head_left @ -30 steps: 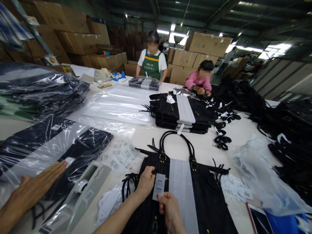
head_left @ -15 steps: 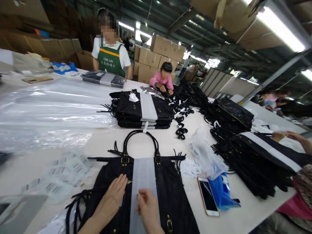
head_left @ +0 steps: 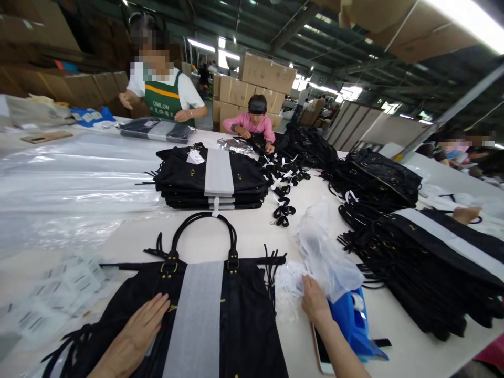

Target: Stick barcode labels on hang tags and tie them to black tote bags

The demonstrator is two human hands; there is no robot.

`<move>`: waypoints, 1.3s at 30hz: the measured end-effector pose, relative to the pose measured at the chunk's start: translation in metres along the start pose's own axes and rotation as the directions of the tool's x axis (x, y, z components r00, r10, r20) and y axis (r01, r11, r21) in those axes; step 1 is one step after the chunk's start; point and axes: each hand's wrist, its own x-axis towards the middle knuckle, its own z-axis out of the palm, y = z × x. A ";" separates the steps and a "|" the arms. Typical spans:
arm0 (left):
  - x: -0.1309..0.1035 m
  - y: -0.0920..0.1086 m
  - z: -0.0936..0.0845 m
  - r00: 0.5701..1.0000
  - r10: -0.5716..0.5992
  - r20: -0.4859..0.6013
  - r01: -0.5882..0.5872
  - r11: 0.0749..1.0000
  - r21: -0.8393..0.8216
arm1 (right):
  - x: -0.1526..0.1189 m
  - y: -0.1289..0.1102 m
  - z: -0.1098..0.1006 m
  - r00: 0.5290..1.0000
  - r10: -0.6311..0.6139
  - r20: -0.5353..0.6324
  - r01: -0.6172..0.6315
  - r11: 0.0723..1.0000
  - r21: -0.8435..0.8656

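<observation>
A black handbag (head_left: pixel 252 315) lies flat in front of me, its handles pointing away. A white paper strip (head_left: pixel 199 315) runs down its middle. My left hand (head_left: pixel 136 331) rests on the bag left of that strip, open, with fingers stretched flat. Beyond the bag's right edge, my right hand (head_left: pixel 315 302) is at a small heap of white tags (head_left: pixel 289 286). Its fingers are curled together, and whatever they pinch is hidden. A crumpled clear plastic bag (head_left: pixel 325 252) lies right beside that hand. My right forearm partly covers a phone (head_left: pixel 323 357).
Stacked black handbags (head_left: pixel 181 176) stand ahead, with more bags (head_left: pixel 425 273) piled at right. Clear plastic sheets (head_left: pixel 79 173) and barcode labels (head_left: pixel 59 294) lie left. A blue packet (head_left: pixel 354 320) sits near my right arm. Two co-workers (head_left: pixel 169 100) are across the table.
My right hand has left the paper strip and moved right to the white tags. My left hand stays on the bag. The co-worker in the green apron has raised both hands.
</observation>
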 end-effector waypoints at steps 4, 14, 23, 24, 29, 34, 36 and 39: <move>0.008 0.005 -0.009 1.000 -0.010 0.023 0.010 1.000 0.021 | 0.013 0.010 0.004 0.986 -0.146 0.083 0.157 0.975 -0.159; 0.012 0.007 -0.018 0.992 -0.094 0.080 0.100 0.992 -0.081 | 0.028 0.015 -0.016 0.933 -0.329 0.148 0.359 0.889 -0.283; 0.072 0.046 -0.049 0.960 -0.276 0.042 0.279 0.937 -0.208 | -0.001 -0.012 -0.057 0.907 -0.416 -0.062 0.405 0.903 -0.142; 0.085 0.056 -0.052 0.951 -0.308 0.042 0.306 0.907 -0.289 | -0.007 -0.019 -0.062 0.885 -0.447 -0.131 0.438 0.894 -0.092; 0.153 0.104 -0.065 0.860 -0.438 0.261 0.476 0.508 -0.717 | -0.035 -0.057 -0.081 0.790 -0.533 -0.304 0.585 0.803 0.114; 0.195 0.128 -0.064 0.684 -0.376 0.625 0.672 -0.010 -0.741 | -0.050 -0.085 -0.075 0.750 -0.626 -0.212 0.661 0.706 0.254; 0.195 0.132 -0.057 0.605 -0.317 0.730 0.736 -0.127 -0.665 | -0.053 -0.088 -0.065 0.735 -0.656 -0.171 0.676 0.690 0.259; 0.181 0.130 -0.046 0.432 -0.308 0.847 0.842 -0.197 -0.501 | -0.058 -0.086 -0.042 0.730 -0.662 -0.170 0.683 0.696 0.220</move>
